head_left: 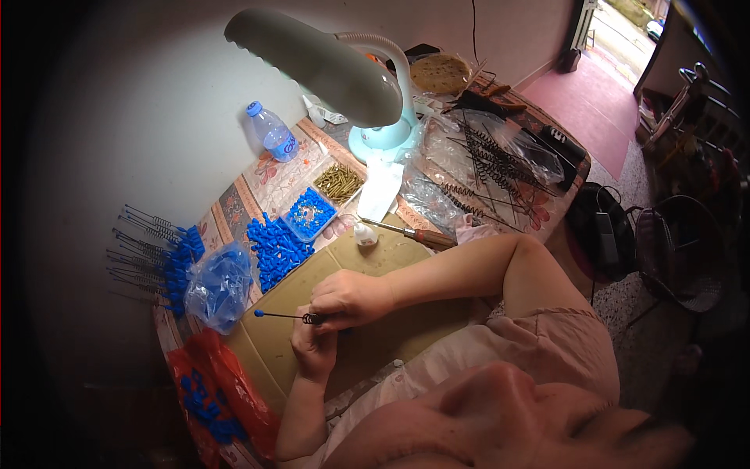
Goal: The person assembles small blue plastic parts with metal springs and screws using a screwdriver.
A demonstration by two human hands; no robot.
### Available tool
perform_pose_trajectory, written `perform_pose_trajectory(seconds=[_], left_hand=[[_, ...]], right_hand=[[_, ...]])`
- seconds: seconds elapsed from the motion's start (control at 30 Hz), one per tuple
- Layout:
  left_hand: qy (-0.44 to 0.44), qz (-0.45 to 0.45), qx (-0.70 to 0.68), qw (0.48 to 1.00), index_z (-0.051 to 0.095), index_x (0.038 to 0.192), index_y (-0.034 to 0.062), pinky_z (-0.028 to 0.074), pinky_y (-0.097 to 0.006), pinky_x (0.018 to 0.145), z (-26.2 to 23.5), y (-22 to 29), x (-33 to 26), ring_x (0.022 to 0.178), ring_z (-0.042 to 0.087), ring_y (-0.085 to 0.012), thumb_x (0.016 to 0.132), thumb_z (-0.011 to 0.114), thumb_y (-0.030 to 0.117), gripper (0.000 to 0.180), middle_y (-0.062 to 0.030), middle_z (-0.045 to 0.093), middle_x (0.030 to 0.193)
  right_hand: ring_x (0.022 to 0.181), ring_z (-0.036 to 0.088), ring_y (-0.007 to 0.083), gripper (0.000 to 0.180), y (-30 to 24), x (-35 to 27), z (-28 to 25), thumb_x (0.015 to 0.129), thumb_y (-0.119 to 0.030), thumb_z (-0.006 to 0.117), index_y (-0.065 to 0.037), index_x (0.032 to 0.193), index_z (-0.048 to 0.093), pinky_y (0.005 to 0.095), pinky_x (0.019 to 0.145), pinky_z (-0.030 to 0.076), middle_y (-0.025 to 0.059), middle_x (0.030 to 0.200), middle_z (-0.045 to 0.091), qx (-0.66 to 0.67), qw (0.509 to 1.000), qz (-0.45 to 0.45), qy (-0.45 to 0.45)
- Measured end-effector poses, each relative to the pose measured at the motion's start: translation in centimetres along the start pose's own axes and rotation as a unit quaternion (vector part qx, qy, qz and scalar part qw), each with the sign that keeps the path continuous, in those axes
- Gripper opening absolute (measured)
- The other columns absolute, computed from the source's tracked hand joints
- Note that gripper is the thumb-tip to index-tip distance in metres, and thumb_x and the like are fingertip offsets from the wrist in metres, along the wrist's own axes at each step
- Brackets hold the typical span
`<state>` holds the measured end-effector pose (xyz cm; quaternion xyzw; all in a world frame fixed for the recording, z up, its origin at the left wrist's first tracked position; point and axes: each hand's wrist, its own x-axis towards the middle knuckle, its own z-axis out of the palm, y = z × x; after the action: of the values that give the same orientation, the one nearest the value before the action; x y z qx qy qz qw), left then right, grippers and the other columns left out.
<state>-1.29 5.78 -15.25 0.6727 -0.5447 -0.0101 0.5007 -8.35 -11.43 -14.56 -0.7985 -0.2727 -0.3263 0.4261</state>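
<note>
Over a sheet of cardboard (363,270), my two hands are close together on a black coiled wire spring (283,315). Its straight stem points left and ends in a small blue tip (258,313). My left hand (314,349) is closed around the coil from below. From the right, my right hand (351,300) closes over the coil's other end, its fingers hiding that part. A bit of blue shows just below my right hand, too covered to make out. Beyond the hands stand a small white bottle (365,234) and a screwdriver (426,236) lying on the cardboard's far edge.
Loose blue caps (275,252) are heaped beside a clear box (311,214) and a tray of brass pieces (338,183). Blue-handled springs (178,266) lie left, by a clear bag (221,285) and a red bag (226,375). A lamp (328,66), water bottle (273,133) and bare springs (500,160) stand farther back.
</note>
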Motion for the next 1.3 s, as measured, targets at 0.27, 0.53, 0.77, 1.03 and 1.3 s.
perform_pose_trajectory(seconds=[0.27,0.53,0.77,1.03,1.3], left_hand=[[-0.004,-0.003,-0.001,1.000,0.061,0.096,0.0022,0.048,-0.036,0.070,-0.07,0.17,-0.06,0.081,0.061,-0.0314,0.089,0.062,0.010,0.010,-0.0139,0.059,0.090],[0.005,0.001,-0.002,1.000,0.060,0.096,0.0013,0.048,-0.036,0.070,0.08,0.31,0.14,0.080,0.060,-0.0305,0.091,0.061,0.013,0.013,-0.0137,0.059,0.090],[0.003,0.006,-0.006,1.000,0.061,0.098,0.0015,0.049,-0.035,0.072,-0.03,0.14,0.01,0.083,0.061,-0.0292,0.089,0.062,0.009,0.012,-0.0136,0.060,0.092],[-0.004,-0.018,-0.010,1.000,0.062,0.101,0.0017,0.049,-0.034,0.073,-0.17,0.24,0.03,0.085,0.062,-0.0277,0.088,0.064,0.008,0.015,-0.0124,0.061,0.093],[-0.014,-0.014,-0.014,1.000,0.063,0.100,0.0014,0.049,-0.033,0.073,-0.26,-0.14,-0.09,0.085,0.062,-0.0272,0.087,0.065,0.009,0.015,-0.0124,0.061,0.094]], right_hand=[[0.065,0.056,0.0325,0.020,-0.24,0.31,0.07,0.082,-0.018,0.070,-0.003,0.085,0.057,0.0412,0.056,0.045,0.0118,0.071,0.052,0.009,0.999,-0.030,0.031],[0.073,0.059,0.0344,0.025,0.12,-0.07,0.11,0.079,-0.021,0.071,-0.005,0.095,0.060,0.0426,0.062,0.048,0.0125,0.079,0.058,0.003,1.000,-0.004,0.004],[0.065,0.056,0.0326,0.021,-0.32,0.42,-0.04,0.082,-0.017,0.071,-0.003,0.086,0.056,0.0412,0.056,0.045,0.0121,0.072,0.053,0.011,0.999,-0.031,0.027],[0.074,0.060,0.0338,0.027,-0.03,0.04,-0.06,0.078,-0.020,0.071,-0.005,0.098,0.060,0.0423,0.063,0.049,0.0117,0.082,0.060,0.000,1.000,0.003,-0.003],[0.071,0.059,0.0327,0.026,-0.12,0.10,0.04,0.081,-0.020,0.071,-0.003,0.097,0.060,0.0415,0.060,0.047,0.0120,0.078,0.057,-0.001,1.000,-0.010,0.009]])
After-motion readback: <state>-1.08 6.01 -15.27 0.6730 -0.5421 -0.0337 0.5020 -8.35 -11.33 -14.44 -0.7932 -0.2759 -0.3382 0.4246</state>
